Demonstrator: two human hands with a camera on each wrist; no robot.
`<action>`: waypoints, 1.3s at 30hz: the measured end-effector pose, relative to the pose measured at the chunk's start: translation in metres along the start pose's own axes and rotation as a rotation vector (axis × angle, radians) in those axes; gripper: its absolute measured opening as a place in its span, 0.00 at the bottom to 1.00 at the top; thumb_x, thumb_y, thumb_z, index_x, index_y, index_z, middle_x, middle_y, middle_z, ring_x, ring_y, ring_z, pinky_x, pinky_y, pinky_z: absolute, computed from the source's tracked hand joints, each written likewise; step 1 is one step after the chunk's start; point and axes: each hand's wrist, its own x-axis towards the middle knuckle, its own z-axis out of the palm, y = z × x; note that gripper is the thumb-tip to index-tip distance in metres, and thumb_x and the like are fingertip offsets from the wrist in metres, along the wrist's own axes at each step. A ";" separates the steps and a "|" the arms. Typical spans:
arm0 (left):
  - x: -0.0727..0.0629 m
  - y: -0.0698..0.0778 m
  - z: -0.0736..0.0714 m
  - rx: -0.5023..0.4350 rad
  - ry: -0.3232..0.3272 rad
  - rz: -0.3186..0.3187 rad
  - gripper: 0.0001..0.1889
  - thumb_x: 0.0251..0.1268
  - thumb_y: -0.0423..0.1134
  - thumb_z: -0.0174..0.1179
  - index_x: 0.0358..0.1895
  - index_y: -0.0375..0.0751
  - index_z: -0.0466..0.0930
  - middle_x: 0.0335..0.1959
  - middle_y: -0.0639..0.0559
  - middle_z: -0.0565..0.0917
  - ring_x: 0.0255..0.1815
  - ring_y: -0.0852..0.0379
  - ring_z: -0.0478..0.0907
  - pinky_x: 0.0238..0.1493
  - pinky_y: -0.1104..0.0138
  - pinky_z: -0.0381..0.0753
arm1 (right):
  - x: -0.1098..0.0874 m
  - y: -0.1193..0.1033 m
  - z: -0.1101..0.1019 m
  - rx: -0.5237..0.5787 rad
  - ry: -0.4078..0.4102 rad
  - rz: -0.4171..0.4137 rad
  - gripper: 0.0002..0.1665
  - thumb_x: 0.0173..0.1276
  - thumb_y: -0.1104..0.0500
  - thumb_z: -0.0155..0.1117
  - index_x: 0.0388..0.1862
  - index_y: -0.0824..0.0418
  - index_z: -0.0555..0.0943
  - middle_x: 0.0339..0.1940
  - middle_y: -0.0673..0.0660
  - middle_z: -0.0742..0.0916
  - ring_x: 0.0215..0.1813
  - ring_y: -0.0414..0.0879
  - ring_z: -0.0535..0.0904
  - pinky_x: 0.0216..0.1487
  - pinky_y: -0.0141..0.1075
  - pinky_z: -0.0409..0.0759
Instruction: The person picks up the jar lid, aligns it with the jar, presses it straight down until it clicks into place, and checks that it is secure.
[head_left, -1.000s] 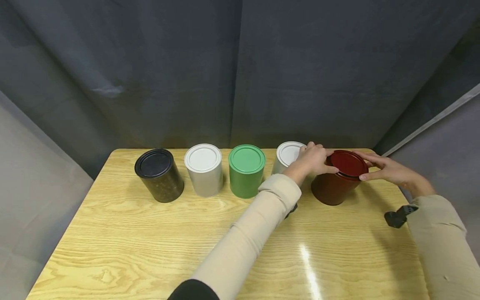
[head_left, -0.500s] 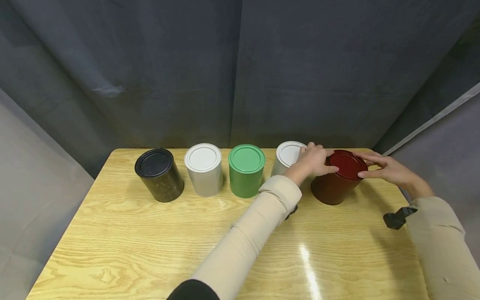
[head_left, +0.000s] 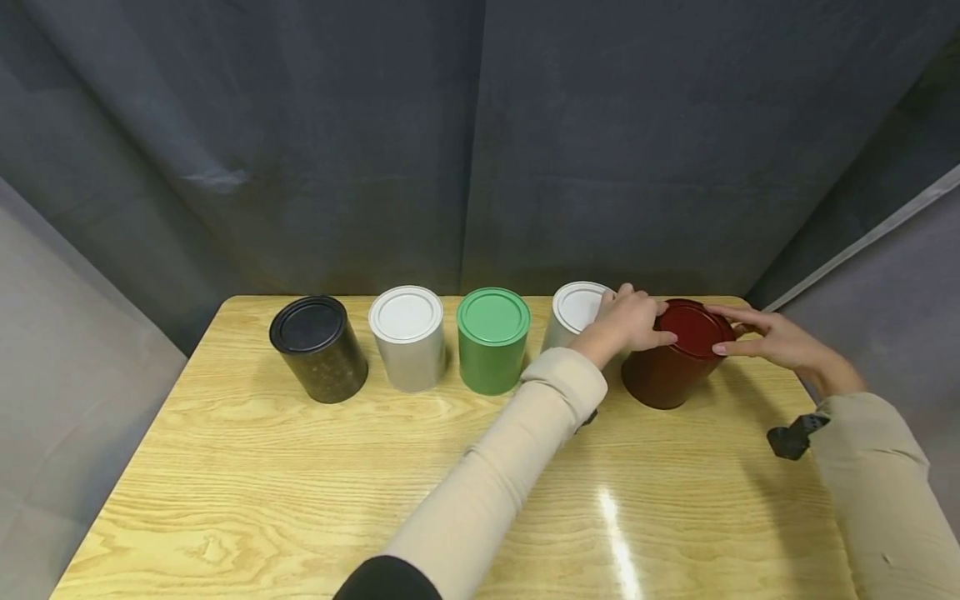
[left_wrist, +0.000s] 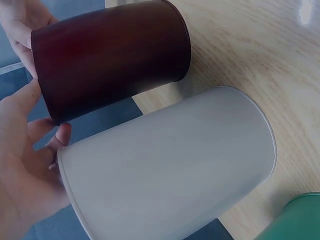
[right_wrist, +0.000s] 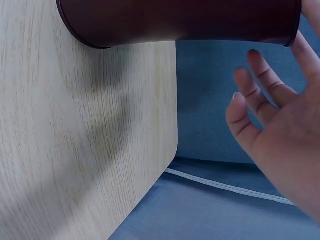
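A dark red can with a lid stands at the right end of a row. My left hand touches its left rim, thumb at the lid's edge. On the opposite side, the straight thumb and index finger of my right hand rest at the rim. The right wrist view shows the other fingers loosely bent, apart from the can. A white can stands just left of the red one, partly hidden by my left hand. In the left wrist view, curled fingertips sit right at this white can.
Further left along the wooden table stand a green can, another white can and a black can. A dark grey curtain hangs close behind the table's back edge.
My right hand has shifted slightly left, its thumb a little further over the red can's lid. The red can has edged left by a very small amount. My left hand stays almost still.
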 end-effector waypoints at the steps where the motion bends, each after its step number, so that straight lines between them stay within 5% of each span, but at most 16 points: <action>1: 0.000 0.000 0.000 0.004 -0.003 0.000 0.29 0.57 0.67 0.48 0.64 0.70 0.63 0.54 0.67 0.71 0.51 0.63 0.59 0.47 0.67 0.56 | 0.000 0.000 0.000 -0.005 0.002 0.006 0.40 0.64 0.51 0.59 0.72 0.53 0.55 0.56 0.62 0.70 0.49 0.47 0.68 0.42 0.48 0.69; 9: 0.001 0.001 -0.002 0.018 -0.025 0.001 0.29 0.58 0.67 0.47 0.64 0.69 0.63 0.56 0.68 0.70 0.51 0.63 0.60 0.47 0.67 0.56 | 0.002 0.003 -0.001 -0.016 -0.009 0.013 0.39 0.65 0.52 0.59 0.72 0.54 0.54 0.56 0.64 0.71 0.45 0.37 0.69 0.37 0.42 0.69; 19: 0.001 0.002 -0.002 0.002 -0.019 -0.005 0.27 0.58 0.65 0.49 0.63 0.68 0.66 0.54 0.69 0.72 0.50 0.63 0.60 0.47 0.66 0.56 | 0.002 -0.004 -0.002 -0.036 -0.002 0.003 0.39 0.63 0.52 0.61 0.70 0.56 0.58 0.49 0.61 0.75 0.44 0.45 0.70 0.35 0.42 0.68; 36: 0.000 0.007 -0.004 0.003 -0.037 -0.030 0.24 0.58 0.63 0.51 0.59 0.67 0.70 0.52 0.70 0.73 0.51 0.64 0.62 0.52 0.66 0.54 | 0.002 -0.006 -0.003 -0.070 -0.004 0.035 0.40 0.62 0.49 0.62 0.70 0.57 0.59 0.50 0.64 0.75 0.48 0.56 0.69 0.33 0.41 0.70; 39: -0.001 0.008 -0.005 -0.003 -0.040 -0.039 0.24 0.58 0.63 0.51 0.59 0.67 0.70 0.53 0.71 0.73 0.52 0.64 0.61 0.52 0.66 0.54 | 0.003 -0.005 -0.003 -0.060 -0.016 0.040 0.40 0.62 0.49 0.61 0.70 0.56 0.57 0.57 0.68 0.72 0.51 0.60 0.68 0.34 0.42 0.70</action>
